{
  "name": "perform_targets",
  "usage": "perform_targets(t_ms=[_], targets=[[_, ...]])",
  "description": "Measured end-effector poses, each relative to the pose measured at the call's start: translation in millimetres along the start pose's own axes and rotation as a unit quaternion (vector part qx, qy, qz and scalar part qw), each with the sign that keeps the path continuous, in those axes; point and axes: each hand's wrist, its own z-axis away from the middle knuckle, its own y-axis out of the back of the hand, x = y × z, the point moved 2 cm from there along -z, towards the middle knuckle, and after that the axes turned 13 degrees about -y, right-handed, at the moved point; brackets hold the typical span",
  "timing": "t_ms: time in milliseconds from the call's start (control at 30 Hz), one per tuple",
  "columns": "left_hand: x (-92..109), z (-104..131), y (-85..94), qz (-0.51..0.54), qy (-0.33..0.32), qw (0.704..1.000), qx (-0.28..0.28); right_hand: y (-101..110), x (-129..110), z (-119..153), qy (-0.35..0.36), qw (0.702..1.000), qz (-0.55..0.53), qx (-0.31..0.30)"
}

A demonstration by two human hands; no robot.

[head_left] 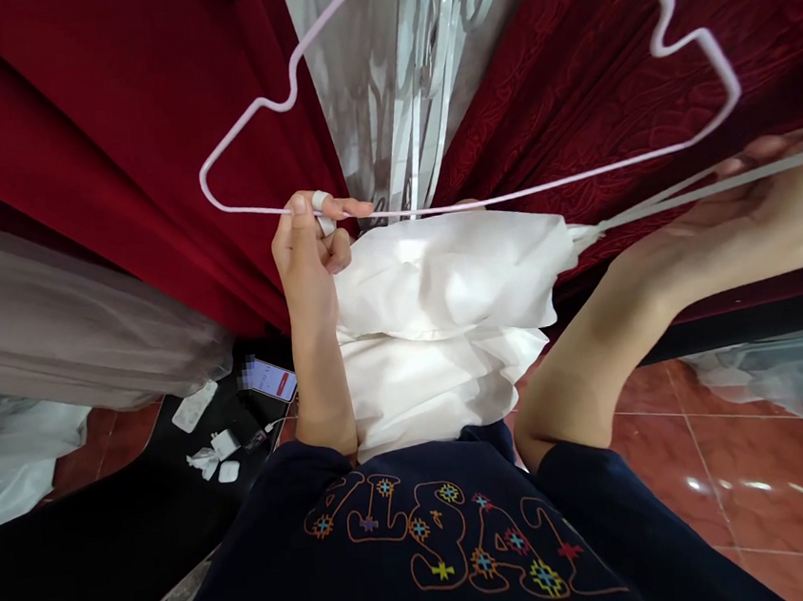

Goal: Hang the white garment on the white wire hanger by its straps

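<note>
My left hand (313, 238) is closed around the lower bar of a pale pink clothes hanger (547, 187), near its left corner. A white band circles one of its fingers. Below the bar hangs a white satiny cloth (448, 272), bunched in folds in front of my body. Thin white straps (709, 187) run taut from its gathered right end to my right hand (791, 188) at the right edge. That hand grips the straps; its fingers are partly cut off by the frame. The hanger's top lies outside the view.
Red curtains (125, 129) hang on both sides of a sheer whitish drape (364, 84). At lower left, a black surface (138, 519) bears a phone (272, 379), a white charger (225, 443) and small white items. Red tiles (764, 473) cover the floor.
</note>
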Motion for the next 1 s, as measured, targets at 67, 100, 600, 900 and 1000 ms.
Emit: perform_targets(t_ms=[67,100,600,900,1000], targets=[[0.4,0.9,-3.7,0.000,0.003,1.000,0.013,5.6,-2.2,-1.0,0.158,0.985,-0.002,-0.071],[0.3,1.2,-5.8,0.001,0.002,1.000,0.018,7.8,-0.8,1.8,0.206,0.971,0.026,-0.120],[2.8,7.6,-12.4,0.029,0.012,0.999,-0.040,12.7,61.2,37.3,0.080,0.831,0.351,-0.424],[24.3,1.6,39.2,-0.003,-0.109,0.986,0.130,10.1,69.0,15.3,0.092,0.845,0.317,-0.420],[26.6,-4.3,65.5,-0.086,-0.202,0.964,0.149,9.1,79.1,17.9,0.079,0.845,0.314,-0.426]])
